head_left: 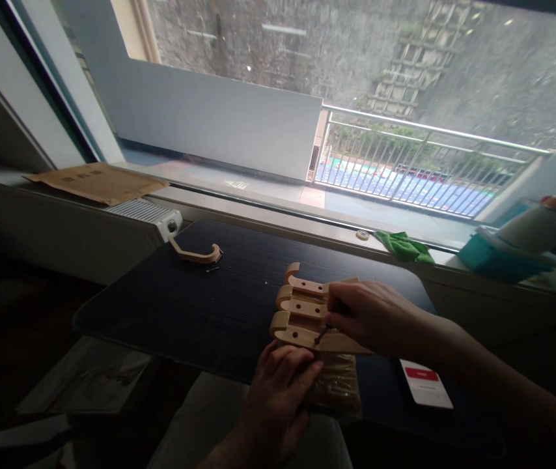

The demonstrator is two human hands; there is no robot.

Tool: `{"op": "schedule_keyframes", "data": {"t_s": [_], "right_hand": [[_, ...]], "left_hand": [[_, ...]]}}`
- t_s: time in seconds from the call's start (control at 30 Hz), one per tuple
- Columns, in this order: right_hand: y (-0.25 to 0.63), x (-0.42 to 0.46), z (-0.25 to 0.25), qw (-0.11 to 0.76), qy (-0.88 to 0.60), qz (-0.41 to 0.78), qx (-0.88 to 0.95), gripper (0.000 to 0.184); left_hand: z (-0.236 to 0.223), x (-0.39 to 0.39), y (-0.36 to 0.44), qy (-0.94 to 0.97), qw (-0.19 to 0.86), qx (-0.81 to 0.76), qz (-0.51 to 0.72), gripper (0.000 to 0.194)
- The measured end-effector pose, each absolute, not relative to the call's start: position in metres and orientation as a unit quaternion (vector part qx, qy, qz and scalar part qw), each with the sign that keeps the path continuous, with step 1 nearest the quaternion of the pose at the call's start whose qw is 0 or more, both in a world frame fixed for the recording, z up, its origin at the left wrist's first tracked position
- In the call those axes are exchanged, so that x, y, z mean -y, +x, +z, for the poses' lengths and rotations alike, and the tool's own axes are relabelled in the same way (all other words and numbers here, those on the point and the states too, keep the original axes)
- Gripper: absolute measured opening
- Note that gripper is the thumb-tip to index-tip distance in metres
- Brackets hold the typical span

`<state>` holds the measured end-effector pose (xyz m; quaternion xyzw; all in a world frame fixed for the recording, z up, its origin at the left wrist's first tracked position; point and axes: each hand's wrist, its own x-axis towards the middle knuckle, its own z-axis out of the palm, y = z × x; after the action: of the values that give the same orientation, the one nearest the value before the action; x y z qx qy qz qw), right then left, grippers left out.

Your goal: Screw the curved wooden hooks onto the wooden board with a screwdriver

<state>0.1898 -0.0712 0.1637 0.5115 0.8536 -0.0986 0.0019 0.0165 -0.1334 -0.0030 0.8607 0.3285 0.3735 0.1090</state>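
Wooden hook rack (307, 311) by worktop's (200, 312) near edge, right of middle. Right hand (361, 312) closed round slim dark tool (323, 333); left hand (282, 384) against rack, grip unclear. Best keep tool square to hole, rack braced. Teal bin (483, 257) beyond far right corner, contents unclear.

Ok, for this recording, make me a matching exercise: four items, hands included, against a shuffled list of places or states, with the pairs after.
Column one
1. right hand
2. left hand
3. lone wooden hook
4. phone

Column two
A. lying apart on the left half of the dark table
B. gripping a thin dark tool
C. showing a red band
D. at the near side of the grouped wooden pieces

Pairs: 1-B, 2-D, 3-A, 4-C
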Motion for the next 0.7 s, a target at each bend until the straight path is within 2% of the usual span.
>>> {"op": "schedule_keyframes", "data": {"t_s": [0.2,0.37,0.5,0.7], "right_hand": [[0.196,0.074,0.161,0.014,0.535,-0.069,-0.842,0.02],[0.189,0.078,0.181,0.062,0.486,-0.059,-0.87,0.01],[0.181,0.075,0.186,0.08,0.442,-0.065,-0.891,0.015],[0.178,0.073,0.177,0.06,0.485,-0.059,-0.87,0.017]], "left_hand": [[-0.002,0.134,0.017,0.858,0.114,-0.34,0.369,0.059],[0.003,0.137,0.017,0.859,0.121,-0.346,0.357,0.057],[0.002,0.137,0.016,0.861,0.114,-0.346,0.355,0.058],[0.0,0.135,0.016,0.862,0.107,-0.343,0.356,0.059]]}}
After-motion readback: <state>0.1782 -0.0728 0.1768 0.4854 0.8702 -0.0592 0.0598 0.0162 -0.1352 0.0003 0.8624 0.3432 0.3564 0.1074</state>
